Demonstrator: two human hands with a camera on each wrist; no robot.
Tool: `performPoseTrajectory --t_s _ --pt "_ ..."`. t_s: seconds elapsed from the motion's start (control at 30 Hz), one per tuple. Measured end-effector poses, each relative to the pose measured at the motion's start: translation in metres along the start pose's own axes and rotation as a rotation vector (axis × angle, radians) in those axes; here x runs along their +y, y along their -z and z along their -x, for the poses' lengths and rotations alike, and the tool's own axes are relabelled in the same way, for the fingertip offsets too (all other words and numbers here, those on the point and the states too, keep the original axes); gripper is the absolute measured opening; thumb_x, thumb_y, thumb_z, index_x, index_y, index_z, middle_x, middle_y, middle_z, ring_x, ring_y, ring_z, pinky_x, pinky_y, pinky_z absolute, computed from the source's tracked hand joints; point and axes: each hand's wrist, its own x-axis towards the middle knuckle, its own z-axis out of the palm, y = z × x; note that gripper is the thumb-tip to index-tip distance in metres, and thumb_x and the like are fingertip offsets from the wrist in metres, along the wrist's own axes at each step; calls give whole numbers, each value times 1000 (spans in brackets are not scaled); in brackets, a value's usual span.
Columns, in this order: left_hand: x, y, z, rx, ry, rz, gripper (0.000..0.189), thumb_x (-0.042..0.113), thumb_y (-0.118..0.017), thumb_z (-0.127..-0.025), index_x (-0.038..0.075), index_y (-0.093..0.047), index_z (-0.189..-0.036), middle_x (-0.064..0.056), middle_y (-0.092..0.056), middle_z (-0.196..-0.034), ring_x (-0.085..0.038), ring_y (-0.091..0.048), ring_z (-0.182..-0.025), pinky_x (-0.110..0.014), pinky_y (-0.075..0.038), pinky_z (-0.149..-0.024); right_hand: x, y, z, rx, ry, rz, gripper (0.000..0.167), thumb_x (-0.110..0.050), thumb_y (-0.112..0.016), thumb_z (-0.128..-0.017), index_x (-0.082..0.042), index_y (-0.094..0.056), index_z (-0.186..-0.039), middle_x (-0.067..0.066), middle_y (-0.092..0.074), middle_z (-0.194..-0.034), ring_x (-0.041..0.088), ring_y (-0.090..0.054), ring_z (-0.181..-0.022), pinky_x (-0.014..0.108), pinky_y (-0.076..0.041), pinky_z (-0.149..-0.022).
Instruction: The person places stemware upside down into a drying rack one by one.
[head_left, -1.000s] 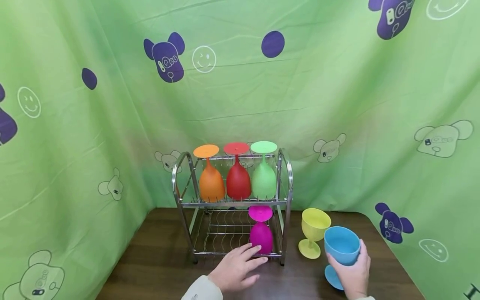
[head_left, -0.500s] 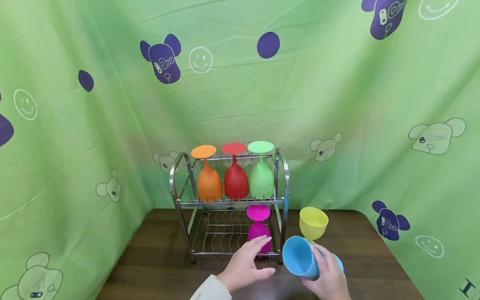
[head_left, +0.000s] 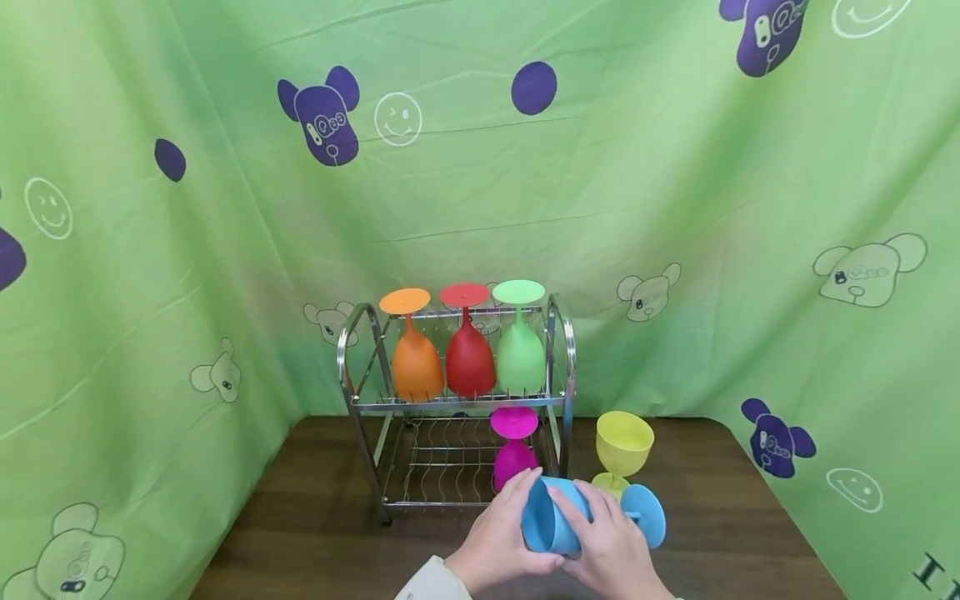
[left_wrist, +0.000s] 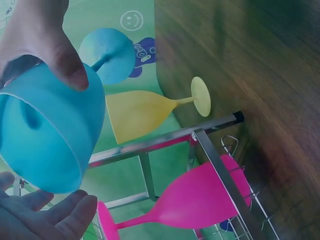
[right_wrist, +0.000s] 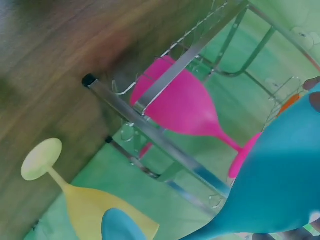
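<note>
the blue goblet lies on its side in the air just in front of the wire rack, mouth turned to the left and its round foot sticking out to the right. the right hand grips the bowl from the near side, fingers curled over it. the left hand meets the bowl at its rim, fingers fairly straight and spread against the cup rather than wrapped round it; in the left wrist view the fingertips sit just below the rim.

directly behind the blue goblet, on the rack's lower shelf at its right end, a pink goblet stands upside down, and the left hand's fingers partly cover it from the head view. the rack's front right post rises just beside the hands. a yellow goblet stands upright on the bench to the right of the rack, its foot half hidden behind the blue goblet's foot.

on the top shelf an orange goblet, a red goblet and a green goblet stand upside down in a row. a green printed curtain hangs behind.
</note>
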Motion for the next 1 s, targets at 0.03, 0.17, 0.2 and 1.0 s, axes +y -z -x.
performPoseTrajectory --t_s 0.03,0.17,0.2,1.0 --pt "0 0 0 -1 -3 -5 89 39 -80 -73 7 -37 -144 -14 -43 -142 -26 -51 -119 -32 -52 -85 0 0 -2 -7 8 -7 73 -70 -43 -84 -11 -60 -123 20 -59 -107 35 -60 -87 40 -53 -50" --pt "-1 1 0 -12 -11 6 87 35 -81 -73 6 -38 -143 -16 -43 -140 -26 -51 -119 -30 -52 -85 0 2 -5 -20 33 -8 74 -71 -57 -76 -13 -63 -120 20 -59 -106 35 -60 -86 41 -55 -54" --pt "-2 1 0 -9 -9 14 86 34 -81 -73 5 -39 -142 -16 -44 -140 -26 -52 -118 -30 -51 -85 0 2 -6 -24 39 -7 73 -71 -59 -76 -13 -63 -120 20 -59 -106 35 -60 -86 42 -55 -55" --pt "-26 -1 27 387 52 644 81 -1 -83 -64 0 -36 -130 -16 -44 -123 -19 -55 -105 -32 -49 -90 -47 12 -31 -62 -1058 -876 95 -5 -64 -83 7 5 -148 36 -34 -130 50 -49 -111 15 -43 -81"
